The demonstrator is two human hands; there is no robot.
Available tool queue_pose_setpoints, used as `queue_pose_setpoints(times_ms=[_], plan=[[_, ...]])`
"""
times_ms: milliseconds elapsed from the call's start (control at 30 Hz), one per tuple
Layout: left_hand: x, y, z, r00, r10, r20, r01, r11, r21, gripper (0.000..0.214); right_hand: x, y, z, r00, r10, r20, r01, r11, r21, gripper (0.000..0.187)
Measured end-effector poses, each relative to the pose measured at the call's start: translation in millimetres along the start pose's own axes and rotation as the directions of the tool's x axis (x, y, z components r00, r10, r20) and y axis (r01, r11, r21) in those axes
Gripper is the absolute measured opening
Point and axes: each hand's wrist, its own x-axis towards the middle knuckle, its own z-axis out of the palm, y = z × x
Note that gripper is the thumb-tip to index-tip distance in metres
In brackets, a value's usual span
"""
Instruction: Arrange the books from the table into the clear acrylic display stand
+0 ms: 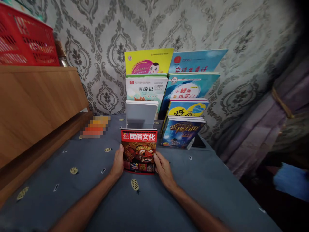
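Note:
Between my two hands an upright red and black book [139, 151] faces me, with a mask picture on its cover. My left hand [118, 162] grips its left edge, and my right hand [164, 167] closes on its right edge. Just behind stands a book with a plain grey cover [141, 112]. Farther back in that row are a white book [146, 87] and a yellow book [148, 62]. To the right, a second row holds a dark blue book [182, 132], a yellow and blue book [188, 108], a teal book [190, 87] and a light blue book [198, 61].
The books stand on a dark blue patterned cloth [91, 183] against a wallpapered wall [106, 64]. A wooden cabinet [41, 106] on the left carries a red basket [26, 37]. A pixelated orange patch [95, 127] lies near it. A curtain [256, 125] hangs at right.

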Motion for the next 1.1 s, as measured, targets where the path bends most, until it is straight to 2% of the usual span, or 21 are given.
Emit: queue_pose_setpoints(times_ms=[300,667,900,1100], plan=[[2.8,-5.4,0.0,0.999,-0.013,0.033,0.017,0.994,-0.108,0.073,-2.8,1.8,-0.4,1.0,0.02,0.01,-0.02,1.0,-0.016,0.046],[6.7,-13.1,-3.7,1.0,-0.004,0.011,0.005,0.994,-0.107,0.069,-0.7,1.5,1.3,1.0,0.003,0.006,-0.003,1.0,0.016,0.045],[4.8,-9.6,-3.7,1.0,-0.006,0.008,0.006,0.997,-0.082,0.069,-2.2,1.8,1.6,1.0,0.008,-0.007,-0.008,1.0,-0.002,0.046],[7.1,-11.5,-2.4,0.999,-0.026,0.025,0.029,0.989,-0.144,0.067,-0.9,7.8,1.3,1.0,0.004,0.0,-0.004,1.0,-0.016,0.047]])
